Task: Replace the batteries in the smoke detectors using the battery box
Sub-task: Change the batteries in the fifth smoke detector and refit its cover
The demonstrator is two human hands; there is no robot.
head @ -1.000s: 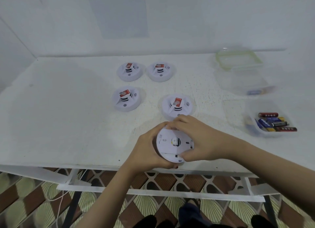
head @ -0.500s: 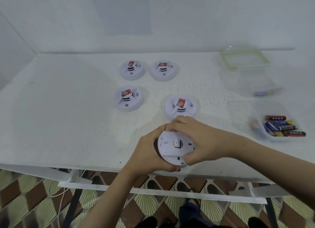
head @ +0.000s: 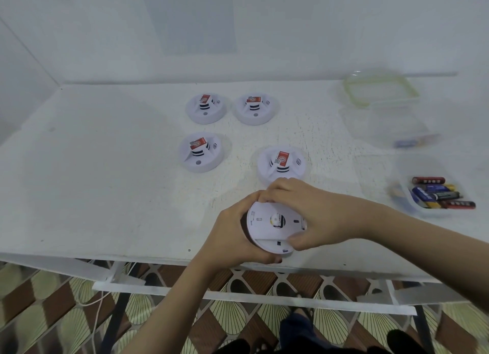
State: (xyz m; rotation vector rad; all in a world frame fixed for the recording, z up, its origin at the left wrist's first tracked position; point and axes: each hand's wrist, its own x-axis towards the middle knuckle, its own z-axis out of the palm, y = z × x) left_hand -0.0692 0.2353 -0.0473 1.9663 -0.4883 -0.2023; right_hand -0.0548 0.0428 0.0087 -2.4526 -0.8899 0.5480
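Your left hand (head: 232, 234) and right hand (head: 322, 216) both clasp the detector (head: 264, 229); the battery box (head: 423, 213) lies rightward, nearer your right hand.

Five smoke detectors are counted. Four are set on one table (head: 105, 184): the back-left detector (head: 205, 112), back-right detector (head: 255, 113), middle-left detector (head: 201, 154) and middle-right detector (head: 281, 164). The fifth, the held detector (head: 275, 225), is gripped by two hands, the left hand (head: 232, 238) and the right hand (head: 325, 218). Two clear boxes are seen, the battery box (head: 402, 197) and a second box (head: 383, 126), plus one green-rimmed lid (head: 381, 89). Roughly six batteries (head: 436, 195) are piled; exact count unclear.
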